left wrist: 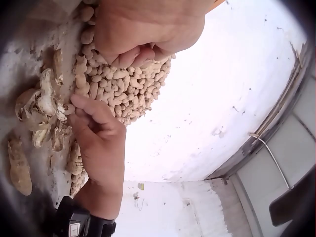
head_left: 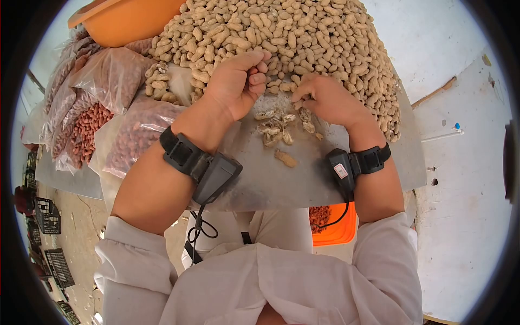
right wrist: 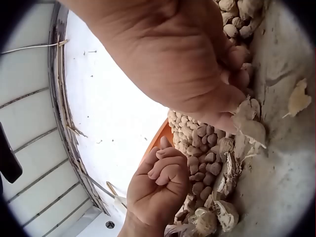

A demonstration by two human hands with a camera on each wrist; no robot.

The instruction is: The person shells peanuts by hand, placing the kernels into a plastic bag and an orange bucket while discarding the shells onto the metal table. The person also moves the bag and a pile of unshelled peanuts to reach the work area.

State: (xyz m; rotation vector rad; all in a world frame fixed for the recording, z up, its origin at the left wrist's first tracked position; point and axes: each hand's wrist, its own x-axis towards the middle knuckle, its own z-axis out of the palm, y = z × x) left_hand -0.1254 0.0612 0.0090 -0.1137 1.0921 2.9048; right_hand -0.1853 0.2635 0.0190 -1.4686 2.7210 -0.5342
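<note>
My left hand [head_left: 236,85] hangs just over the near edge of the unshelled peanut pile [head_left: 325,40], its fingers curled towards the palm. Nothing shows between those fingers in the right wrist view, where the left hand [right wrist: 159,190] faces the camera. To its right, my right hand [head_left: 333,100] points down at the metal tabletop [head_left: 319,187], fingers bent. Its thumb and fingertips pinch a peanut shell [right wrist: 251,123] low over the table. Split empty shells [head_left: 275,129] lie between the hands, and one whole-looking peanut [head_left: 285,158] sits nearer the body.
Clear bags of red kernels [head_left: 135,130] stand at the left, beneath an orange basin [head_left: 127,24] at the back left. An orange container [head_left: 338,227] with reddish contents is below the table's front edge. A white wall [head_left: 466,162] rises at the right.
</note>
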